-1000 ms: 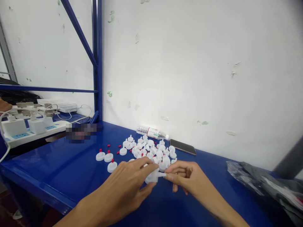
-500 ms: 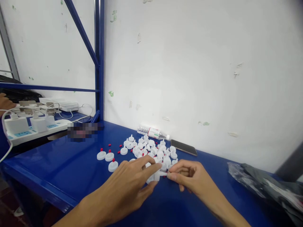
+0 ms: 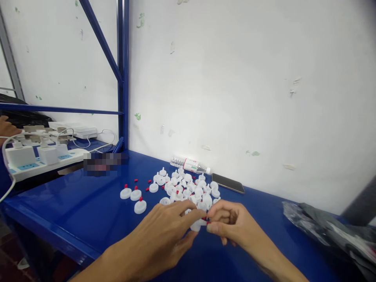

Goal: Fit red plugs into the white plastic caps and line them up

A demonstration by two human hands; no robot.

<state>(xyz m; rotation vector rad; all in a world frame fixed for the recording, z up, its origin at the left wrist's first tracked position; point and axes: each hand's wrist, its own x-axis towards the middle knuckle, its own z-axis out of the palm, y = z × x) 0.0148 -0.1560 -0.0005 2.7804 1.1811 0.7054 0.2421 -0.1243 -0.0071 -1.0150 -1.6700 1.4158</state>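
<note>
My left hand [image 3: 164, 231] is closed around a white plastic nozzle cap [image 3: 196, 226], its spout pointing right. At the spout's tip, my right hand [image 3: 233, 222] pinches a small red tip cap [image 3: 208, 223]; whether it sits on the spout is too small to tell. Just beyond both hands lies a heap of white nozzle caps [image 3: 198, 191], with red tip caps scattered among them. Left of the heap, three white nozzle caps with red tips stand upright, one of them nearest the front [image 3: 140, 206]. A loose red tip cap [image 3: 136, 180] lies behind them.
A clear bottle [image 3: 192, 165] lies against the wall beside a dark phone [image 3: 228, 183]. Grey cloth and clear plastic [image 3: 329, 227] occupy the table's right side. Left are a power strip [image 3: 70, 156] with chargers, a blue post [image 3: 123, 78] and another person's hand [image 3: 8, 127].
The nozzle cap in my left hand has shifted slightly right and down. Red now shows between my right fingertips at the spout, and the two hands are closer together.
</note>
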